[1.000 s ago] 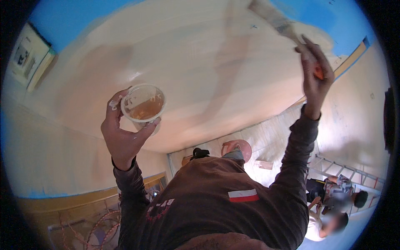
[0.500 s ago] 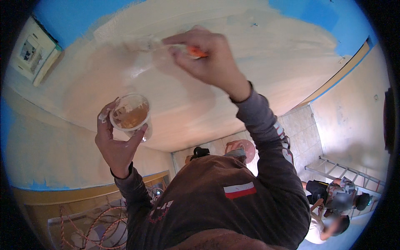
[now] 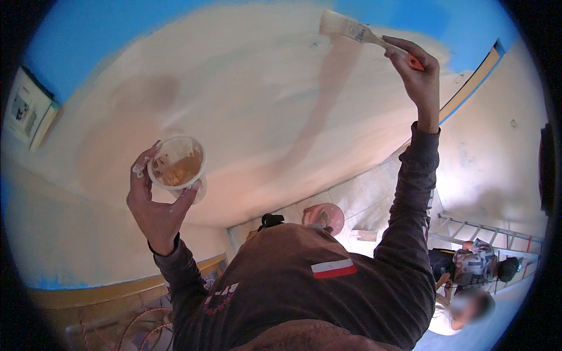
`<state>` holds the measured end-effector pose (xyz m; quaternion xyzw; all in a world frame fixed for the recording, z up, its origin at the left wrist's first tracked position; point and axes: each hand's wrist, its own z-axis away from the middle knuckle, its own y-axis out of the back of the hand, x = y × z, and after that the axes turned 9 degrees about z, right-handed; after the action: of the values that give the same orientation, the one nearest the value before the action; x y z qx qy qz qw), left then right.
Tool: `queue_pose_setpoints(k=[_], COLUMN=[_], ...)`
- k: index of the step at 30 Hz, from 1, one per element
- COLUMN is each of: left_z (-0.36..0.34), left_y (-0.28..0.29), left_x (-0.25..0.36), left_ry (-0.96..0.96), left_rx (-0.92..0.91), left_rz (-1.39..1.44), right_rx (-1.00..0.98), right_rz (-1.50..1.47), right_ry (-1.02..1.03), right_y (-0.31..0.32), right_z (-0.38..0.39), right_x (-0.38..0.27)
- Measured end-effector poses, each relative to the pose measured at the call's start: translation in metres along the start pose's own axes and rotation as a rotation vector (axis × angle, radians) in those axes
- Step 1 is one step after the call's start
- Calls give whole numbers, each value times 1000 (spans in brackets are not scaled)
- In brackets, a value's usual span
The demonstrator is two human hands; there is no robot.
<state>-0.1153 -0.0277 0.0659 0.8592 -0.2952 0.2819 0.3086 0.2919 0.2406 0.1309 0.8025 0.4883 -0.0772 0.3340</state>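
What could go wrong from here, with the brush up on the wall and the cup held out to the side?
1. The left hand grips the open cup by its rim only; a tilt could spill the brownish paint inside.
2. The right hand holds the brush high on the wall, so drips may run onto the sleeve.
3. Another person sits below by a ladder; splashes could reach them.

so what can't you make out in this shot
Head view only:
- Depth of paste in the cup: left hand wraps its wall.
- Brush handle end: inside the right hand grip.
- Wall box: cut by the picture's rim.
- Person by the ladder: blurred.
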Motion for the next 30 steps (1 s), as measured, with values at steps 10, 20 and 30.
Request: queue_pose_setpoints(k=[10, 20, 30], left_z=[12, 37, 33], left_y=[8, 13, 2], left_x=[-11, 25, 20], left_ry=[-3, -37, -63], left_rx=[-41, -54, -78], left_rz=[21, 89, 114], right_rx=[8, 319, 538], right_rz=[46, 131, 560], right_ry=[-88, -92, 299], right_y=[28, 83, -27], right_z=[5, 43, 51], right_x=[27, -17, -66])
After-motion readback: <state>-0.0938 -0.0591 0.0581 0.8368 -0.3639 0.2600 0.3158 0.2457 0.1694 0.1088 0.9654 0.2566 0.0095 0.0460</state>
